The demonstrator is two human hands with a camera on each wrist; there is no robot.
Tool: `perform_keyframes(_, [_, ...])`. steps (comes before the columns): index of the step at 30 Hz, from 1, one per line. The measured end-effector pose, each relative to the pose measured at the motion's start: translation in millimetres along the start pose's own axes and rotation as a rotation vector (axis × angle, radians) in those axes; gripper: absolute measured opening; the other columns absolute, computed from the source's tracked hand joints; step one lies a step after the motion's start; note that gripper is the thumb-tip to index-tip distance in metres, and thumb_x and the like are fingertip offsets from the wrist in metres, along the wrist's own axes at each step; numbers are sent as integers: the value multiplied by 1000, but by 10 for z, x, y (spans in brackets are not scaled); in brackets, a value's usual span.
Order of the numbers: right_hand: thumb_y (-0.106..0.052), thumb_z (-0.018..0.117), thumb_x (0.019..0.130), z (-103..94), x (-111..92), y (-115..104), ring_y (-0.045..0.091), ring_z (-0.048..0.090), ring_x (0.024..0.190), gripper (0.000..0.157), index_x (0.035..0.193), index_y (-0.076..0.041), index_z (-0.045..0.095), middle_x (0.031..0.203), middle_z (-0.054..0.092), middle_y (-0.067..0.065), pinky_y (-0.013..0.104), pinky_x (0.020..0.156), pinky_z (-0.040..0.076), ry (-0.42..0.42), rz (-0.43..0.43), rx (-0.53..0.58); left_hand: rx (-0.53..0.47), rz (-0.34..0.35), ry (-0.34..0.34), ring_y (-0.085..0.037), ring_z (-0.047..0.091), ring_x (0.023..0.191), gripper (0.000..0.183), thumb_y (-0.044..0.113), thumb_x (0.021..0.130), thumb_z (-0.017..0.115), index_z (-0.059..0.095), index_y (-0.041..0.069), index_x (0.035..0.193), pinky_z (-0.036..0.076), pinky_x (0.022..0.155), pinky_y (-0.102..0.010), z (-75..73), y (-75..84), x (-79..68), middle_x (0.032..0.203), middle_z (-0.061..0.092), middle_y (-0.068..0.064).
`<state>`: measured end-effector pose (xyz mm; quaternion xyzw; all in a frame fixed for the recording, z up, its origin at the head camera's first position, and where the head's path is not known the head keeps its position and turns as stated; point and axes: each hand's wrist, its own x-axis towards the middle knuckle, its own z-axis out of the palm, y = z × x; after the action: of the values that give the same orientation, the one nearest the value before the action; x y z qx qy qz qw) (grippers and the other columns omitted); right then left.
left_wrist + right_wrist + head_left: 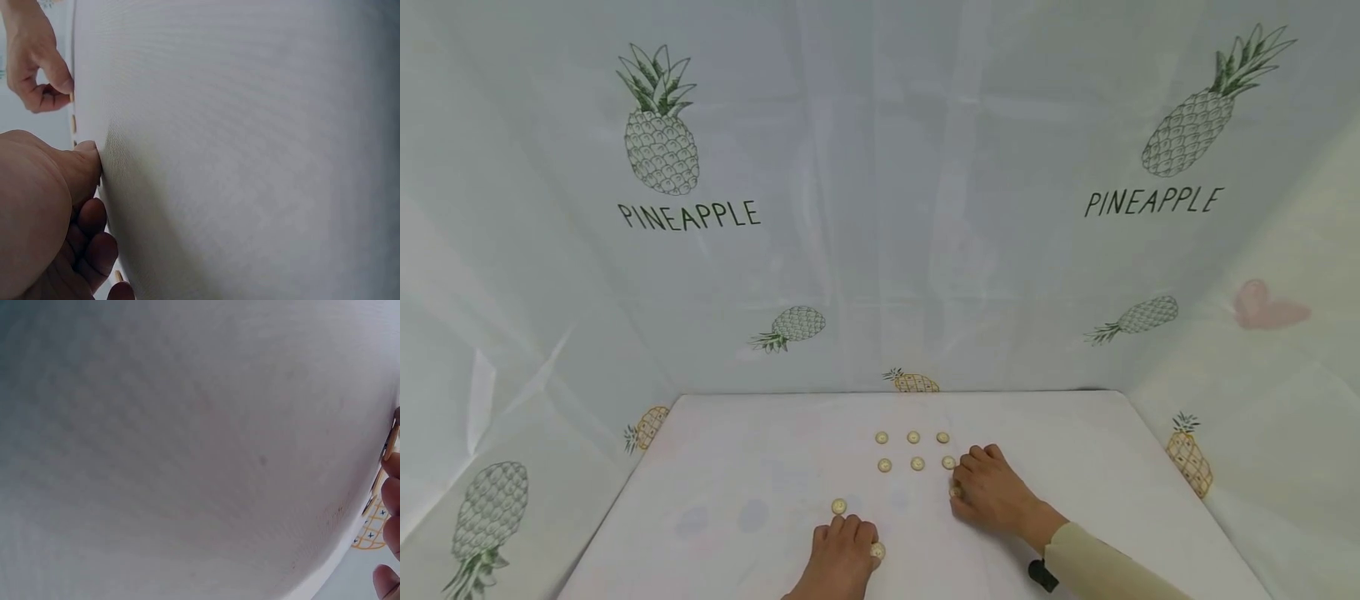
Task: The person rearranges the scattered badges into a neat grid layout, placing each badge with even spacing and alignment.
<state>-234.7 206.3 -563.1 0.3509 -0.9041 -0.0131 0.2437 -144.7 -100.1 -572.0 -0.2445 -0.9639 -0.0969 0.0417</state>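
Small round pale-yellow discs with marks on top lie on a white table (pixel 790 467). My left hand (pixel 842 554) is low in the head view, fingers curled, with a disc (pixel 877 550) between its thumb and forefinger. Just beyond its fingertips lies another disc (pixel 838 506). Farther right, my right hand (pixel 992 492) pinches a disc (pixel 956 492) against the tabletop, close below the disc (pixel 949 462) at a row's right end. The left wrist view shows this right hand (pixel 37 69) with thumb and finger together at a disc's edge.
Two rows of three discs stand beyond the hands, the back row (pixel 913 437) near the table's far side. White cloth (pixel 880 250) printed with pineapples hangs behind and at both sides. A dark object (pixel 1042 575) is at the right sleeve's cuff.
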Motion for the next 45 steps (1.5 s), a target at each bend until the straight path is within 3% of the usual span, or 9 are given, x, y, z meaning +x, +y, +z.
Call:
perform_keyframes(13, [-34,76,84,1,9,-13,15,48,80,19,82,-19,66,83,60,-7,40,84,41,-21,29,21,-36,-10,-16,-11,41,87,29,32,91,82,63,16,106,42,81,-44,-12,-9,-6,88,47,8])
perform_keyframes(19, [-34,74,87,-32,28,-8,16,47,80,18,85,-17,68,83,60,-5,41,85,41,-68,37,19,-21,-1,-18,-12,41,87,30,31,90,82,64,15,106,42,81,-43,-63,2,-4,89,48,6])
perform_keyframes(33, [-33,74,87,-38,32,-21,15,47,80,17,85,-18,67,83,59,-6,41,85,41,-87,47,35,-7,-1,-4,-12,42,87,29,32,90,83,64,15,105,43,81,-43,-70,15,-9,88,49,6])
perform_keyframes(45, [-33,72,87,-86,151,0,18,45,82,20,92,-15,66,86,58,-3,41,83,39,-41,-6,-9,5,-18,-25,-13,39,85,29,35,93,80,61,17,105,38,78,-40,-117,40,-11,91,49,7])
